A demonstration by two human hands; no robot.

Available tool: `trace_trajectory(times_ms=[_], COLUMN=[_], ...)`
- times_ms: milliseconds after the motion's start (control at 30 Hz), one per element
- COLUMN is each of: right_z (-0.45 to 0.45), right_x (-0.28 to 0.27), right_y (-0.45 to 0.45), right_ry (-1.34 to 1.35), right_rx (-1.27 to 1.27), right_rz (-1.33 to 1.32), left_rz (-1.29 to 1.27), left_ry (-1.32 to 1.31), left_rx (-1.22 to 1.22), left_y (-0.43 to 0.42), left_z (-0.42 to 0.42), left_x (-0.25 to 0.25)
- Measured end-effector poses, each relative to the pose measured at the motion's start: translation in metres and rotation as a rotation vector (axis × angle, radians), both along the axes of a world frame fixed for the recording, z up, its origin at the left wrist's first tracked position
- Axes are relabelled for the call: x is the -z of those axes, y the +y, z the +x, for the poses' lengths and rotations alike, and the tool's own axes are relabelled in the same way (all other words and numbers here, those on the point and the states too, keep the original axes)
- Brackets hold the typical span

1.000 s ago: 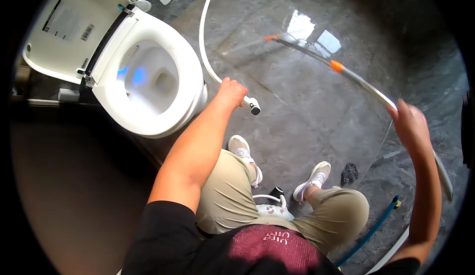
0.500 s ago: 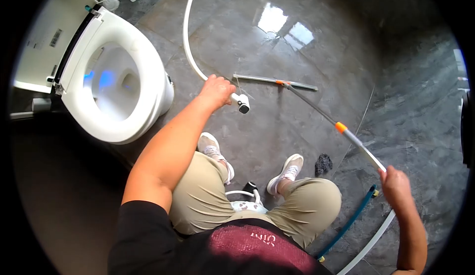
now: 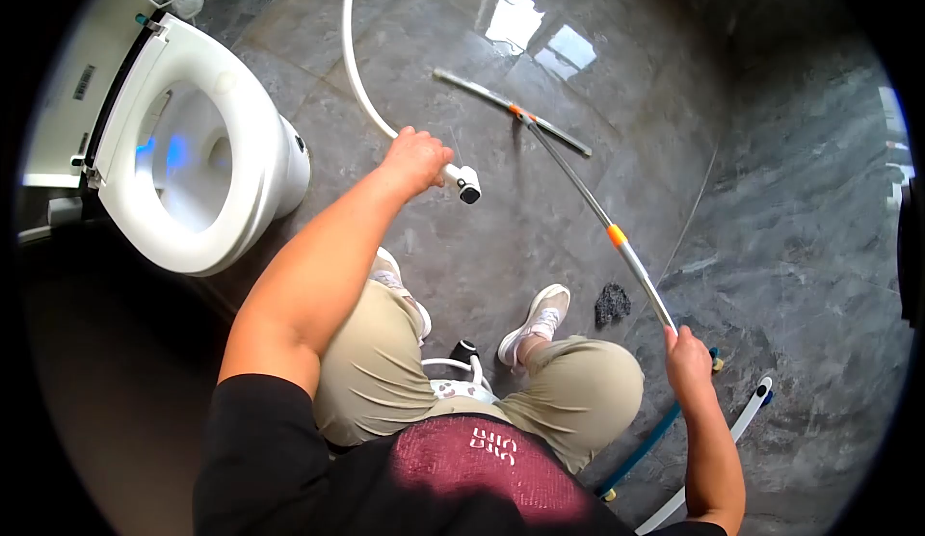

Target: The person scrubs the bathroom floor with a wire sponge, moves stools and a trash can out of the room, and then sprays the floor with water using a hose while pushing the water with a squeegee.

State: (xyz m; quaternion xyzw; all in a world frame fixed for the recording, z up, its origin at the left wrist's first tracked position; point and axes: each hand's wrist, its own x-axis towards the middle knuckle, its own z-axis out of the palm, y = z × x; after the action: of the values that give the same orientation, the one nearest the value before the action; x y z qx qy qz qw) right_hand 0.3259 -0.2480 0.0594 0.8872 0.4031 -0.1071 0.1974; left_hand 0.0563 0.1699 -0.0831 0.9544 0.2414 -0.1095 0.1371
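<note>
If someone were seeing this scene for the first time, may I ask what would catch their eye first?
Probably the white toilet at left, lid raised, with blue light inside its bowl. Next, the orange-jointed squeegee slanting over the grey floor from the right grip. The left grip holds a white sprayer near the middle of the view.

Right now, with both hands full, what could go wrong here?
1. Slip: the floor is shiny and may be wet under the right shoe.
2. Snag: swept left, the squeegee in the right hand could catch the white hose of the sprayer in the left hand.
3. Trip: the dark pad beside that shoe might get stepped on.
</note>
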Motion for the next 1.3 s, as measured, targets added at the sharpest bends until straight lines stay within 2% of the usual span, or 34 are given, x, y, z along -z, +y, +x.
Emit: trace_trajectory(times_ms=[67, 167, 300, 400, 533, 600, 700, 767, 800, 867, 900, 933, 967, 1000, 1033, 1100, 1133, 1200, 1267, 1300], right_z=[0.020, 0.054, 0.078, 0.086, 0.083, 0.088, 0.093, 0.103, 0.102, 0.083, 0.057, 0.049, 0.083, 0.083, 0.068, 0.071, 0.048, -0.019, -0.025, -0.023], right_x=[0.014, -0.005, 0.000, 0.021, 0.078, 0.097, 0.087, 0.077, 0.071, 0.044, 0.021, 0.020, 0.050, 0.043, 0.026, 0.016, -0.006, -0.074, -0.080, -0.083], right_y=[0.004, 0.027, 0.046, 0.044, 0.118, 0.171, 0.239, 0.245, 0.243, 0.227, 0.217, 0.196, 0.163, 0.139, 0.119, 0.067, 0.061, 0.031, 0.004, -0.015], right_ry=[-0.060, -0.090, -0.123, -0.040, 0.151, 0.128, 0.154, 0.247, 0.393, 0.417, 0.378, 0.364, 0.299, 0.381, 0.407, 0.477, 0.476, 0.627, 0.648, 0.682], right_rx=[-0.001, -0.015, -0.029, 0.142, 0.239, 0.216, 0.158, 0.097, 0.168, 0.121, 0.146, 0.027, -0.205, -0.213, -0.201, -0.031, -0.049, 0.266, 0.288, 0.309], right_rz=[-0.060, -0.033, -0.031, -0.065, 0.089, 0.176, 0.223, 0.362, 0.408, 0.388, 0.236, 0.237, 0.354, 0.344, 0.334, 0.323, 0.326, 0.238, 0.257, 0.254], left_rz=[0.016, 0.060, 0.089, 0.120, 0.141, 0.161, 0.218, 0.273, 0.289, 0.276, 0.305, 0.296, 0.317, 0.272, 0.353, 0.374, 0.382, 0.367, 0.412, 0.412], left_ry=[0.023, 0.013, -0.054, -0.135, -0.215, -0.192, -0.223, -0.319, -0.311, -0.326, -0.333, -0.237, -0.202, -0.113, -0.150, -0.126, -0.127, 0.057, 0.125, 0.219], left_rx=[0.013, 0.036, -0.044, -0.058, -0.061, -0.086, -0.114, -0.124, -0.140, -0.163, -0.156, -0.163, -0.159, -0.161, -0.167, -0.154, -0.171, -0.157, -0.150, -0.162], left_y=[-0.010, -0.010, -0.012, -0.023, -0.044, -0.050, -0.054, -0.060, -0.066, -0.072, -0.078, -0.088, -0.095, -0.104, -0.117, -0.136, -0.143, -0.145, -0.145, -0.150], left_z=[0.007, 0.009, 0.014, 0.022, 0.029, 0.026, 0.016, 0.003, -0.005, -0.012, -0.015, -0.019, -0.019, -0.023, -0.031, -0.040, -0.048, -0.052, -0.065, -0.070], left_x=[-0.003, -0.004, -0.012, -0.014, -0.015, -0.020, -0.028, -0.022, -0.020, -0.018, -0.013, -0.020, -0.025, -0.039, -0.037, -0.049, -0.057, -0.077, -0.071, -0.086])
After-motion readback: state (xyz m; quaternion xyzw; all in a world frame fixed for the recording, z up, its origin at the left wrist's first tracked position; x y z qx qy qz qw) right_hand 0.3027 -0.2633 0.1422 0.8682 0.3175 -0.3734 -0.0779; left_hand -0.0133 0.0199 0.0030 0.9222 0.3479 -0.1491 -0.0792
